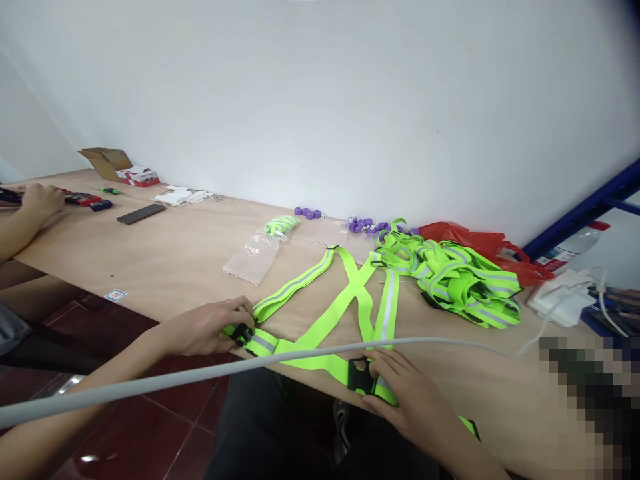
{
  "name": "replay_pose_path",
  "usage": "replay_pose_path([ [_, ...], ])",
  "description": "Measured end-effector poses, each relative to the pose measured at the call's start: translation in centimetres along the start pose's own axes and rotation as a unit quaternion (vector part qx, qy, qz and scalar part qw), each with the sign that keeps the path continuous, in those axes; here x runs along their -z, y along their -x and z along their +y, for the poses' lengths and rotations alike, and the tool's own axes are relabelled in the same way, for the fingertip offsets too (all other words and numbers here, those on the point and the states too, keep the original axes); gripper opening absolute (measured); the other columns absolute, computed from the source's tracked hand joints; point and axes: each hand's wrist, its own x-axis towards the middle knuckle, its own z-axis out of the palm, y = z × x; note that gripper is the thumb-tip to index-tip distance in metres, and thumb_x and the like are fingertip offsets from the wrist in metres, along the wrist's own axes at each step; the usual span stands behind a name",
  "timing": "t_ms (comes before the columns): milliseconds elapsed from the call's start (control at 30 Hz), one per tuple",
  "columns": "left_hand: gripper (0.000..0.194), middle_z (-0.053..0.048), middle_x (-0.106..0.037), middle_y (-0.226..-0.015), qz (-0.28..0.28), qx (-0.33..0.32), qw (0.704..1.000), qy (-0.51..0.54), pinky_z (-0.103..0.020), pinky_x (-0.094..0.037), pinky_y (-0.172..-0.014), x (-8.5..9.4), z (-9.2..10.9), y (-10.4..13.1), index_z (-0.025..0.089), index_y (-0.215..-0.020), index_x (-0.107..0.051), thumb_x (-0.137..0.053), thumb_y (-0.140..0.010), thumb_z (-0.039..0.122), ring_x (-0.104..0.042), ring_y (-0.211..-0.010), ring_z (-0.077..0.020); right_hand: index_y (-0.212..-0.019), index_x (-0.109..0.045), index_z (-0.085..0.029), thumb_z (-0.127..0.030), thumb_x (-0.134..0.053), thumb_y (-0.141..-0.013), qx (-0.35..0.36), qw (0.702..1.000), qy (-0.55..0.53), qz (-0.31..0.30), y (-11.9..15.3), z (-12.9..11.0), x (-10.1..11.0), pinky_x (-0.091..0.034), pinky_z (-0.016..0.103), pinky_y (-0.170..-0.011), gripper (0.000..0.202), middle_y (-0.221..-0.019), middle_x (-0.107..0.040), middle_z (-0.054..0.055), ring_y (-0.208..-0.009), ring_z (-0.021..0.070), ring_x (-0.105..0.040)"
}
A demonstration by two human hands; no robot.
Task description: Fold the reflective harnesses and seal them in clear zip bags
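A neon-green reflective vest of elastic straps [357, 287] with grey stripes lies spread along the table's front edge, two of its straps crossing in the middle. My left hand [213, 327] has its fingers closed around the vest's left end, beside a black buckle [242, 335]. At the other end, my right hand [407, 393] pinches the strap next to a second black buckle [359, 375]. The thumb and fingertips there partly cover the strap. A green strap end with a black fitting [470, 427] shows beyond my right wrist.
A heap of similar green straps [460, 280] lies at the right, before a red plastic bag [465, 237]. Clear bags [251, 259] and purple pieces [367, 225] are farther back. A pale cable [200, 377] crosses the view in front. Another person's hand [44, 199] works at far left.
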Motion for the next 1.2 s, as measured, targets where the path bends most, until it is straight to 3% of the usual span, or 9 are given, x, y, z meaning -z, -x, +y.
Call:
replay_pose_path([
  [100, 0.028, -0.007, -0.062, -0.125, -0.027, -0.006, 0.998, 0.057, -0.031, -0.052, -0.095, 0.2, -0.5, 0.6, 0.024, -0.116, -0.067, -0.059, -0.09, 0.03, -0.064, -0.108, -0.0234, -0.095, -0.064, -0.026, -0.027, -0.074, -0.082, -0.023, 0.999, -0.025, -0.019, -0.2, -0.4, 0.6, -0.058, 0.043, -0.087, 0.017, -0.111, -0.073, 0.007, -0.103, 0.0293, -0.069],
  [200, 0.028, -0.01, -0.06, -0.131, 0.033, -0.005, 0.993, 0.115, -0.038, -0.049, -0.103, 0.4, -1.3, 1.4, 0.023, -0.121, -0.063, -0.057, -0.095, 0.032, -0.058, -0.121, -0.0262, -0.094, -0.063, -0.027, -0.027, -0.075, -0.082, -0.023, 0.999, -0.038, -0.031, -0.5, -0.6, 1.0, -0.057, 0.043, -0.087, 0.017, -0.111, -0.073, 0.007, -0.103, 0.0292, -0.068],
  [300, 0.03, -0.013, -0.059, -0.131, 0.101, -0.011, 0.978, 0.183, -0.04, -0.05, -0.102, 0.4, -2.0, 1.8, 0.022, -0.123, -0.062, -0.058, -0.097, 0.038, -0.055, -0.125, -0.0287, -0.095, -0.063, -0.026, -0.026, -0.078, -0.079, -0.01, 0.999, -0.029, -0.034, -0.7, -0.5, 1.0, -0.055, 0.046, -0.092, 0.022, -0.116, -0.072, 0.008, -0.108, 0.0305, -0.066],
  [467, 0.034, -0.014, -0.06, -0.125, 0.188, -0.047, 0.947, 0.255, -0.042, -0.051, -0.1, 0.5, -2.3, 1.5, 0.02, -0.112, -0.066, -0.062, -0.095, 0.049, -0.055, -0.125, -0.031, -0.092, -0.062, -0.025, -0.026, -0.08, -0.078, -0.018, 0.999, -0.021, -0.041, -0.7, -0.5, 1.3, -0.057, 0.043, -0.088, 0.023, -0.113, -0.072, 0.007, -0.105, 0.0295, -0.067],
  [600, 0.034, -0.015, -0.06, -0.12, 0.222, -0.07, 0.941, 0.244, -0.042, -0.052, -0.098, 0.7, -1.7, 0.9, 0.019, -0.109, -0.067, -0.065, -0.093, 0.05, -0.057, -0.12, -0.0311, -0.095, -0.064, -0.026, -0.03, -0.077, -0.082, -0.02, 1.0, -0.01, 0.005, -1.4, -1.1, 1.6, -0.057, 0.044, -0.086, 0.019, -0.112, -0.072, 0.008, -0.105, 0.0311, -0.068],
  [800, 0.027, -0.009, -0.056, -0.124, 0.184, -0.075, 0.978, 0.066, -0.035, -0.049, -0.102, 0.1, 2.3, -0.1, 0.024, -0.118, -0.065, -0.066, -0.093, 0.032, -0.058, -0.117, -0.0248, -0.116, -0.063, -0.024, -0.033, -0.064, -0.094, 0.044, 0.986, -0.058, 0.15, -5.6, -5.2, 1.6, -0.055, 0.042, -0.089, 0.024, -0.112, -0.072, 0.009, -0.105, 0.0277, -0.067],
  [900, 0.028, -0.006, -0.054, -0.124, 0.139, -0.07, 0.988, 0.008, -0.03, -0.052, -0.092, -0.8, 4.3, -0.9, 0.025, -0.119, -0.064, -0.065, -0.092, 0.03, -0.062, -0.106, -0.0207, -0.124, -0.061, -0.025, -0.026, -0.054, -0.099, 0.111, 0.978, -0.03, 0.173, -8.4, -7.6, 1.0, -0.055, 0.035, -0.083, 0.026, -0.108, -0.072, 0.008, -0.096, 0.0227, -0.069],
  [1033, 0.024, -0.006, -0.056, -0.115, 0.118, -0.101, 0.988, -0.009, -0.026, -0.052, -0.079, -1.7, 5.5, -1.9, 0.023, -0.112, -0.064, -0.066, -0.09, 0.032, -0.064, -0.093, -0.0177, -0.103, -0.069, -0.021, -0.016, -0.047, -0.101, 0.219, 0.941, 0.084, 0.245, -10.9, -8.6, -0.1, -0.051, 0.03, -0.075, 0.022, -0.107, -0.071, 0.008, -0.085, 0.0179, -0.066],
  [1200, 0.021, -0.005, -0.057, -0.112, 0.109, -0.124, 0.986, -0.006, -0.026, -0.05, -0.075, -1.6, 6.2, -2.8, 0.022, -0.109, -0.063, -0.063, -0.09, 0.031, -0.063, -0.089, -0.017, -0.091, -0.068, -0.02, -0.015, -0.046, -0.102, 0.263, 0.912, 0.073, 0.305, -11.5, -8.1, -0.3, -0.052, 0.026, -0.076, 0.024, -0.098, -0.07, 0.005, -0.085, 0.0145, -0.064],
])
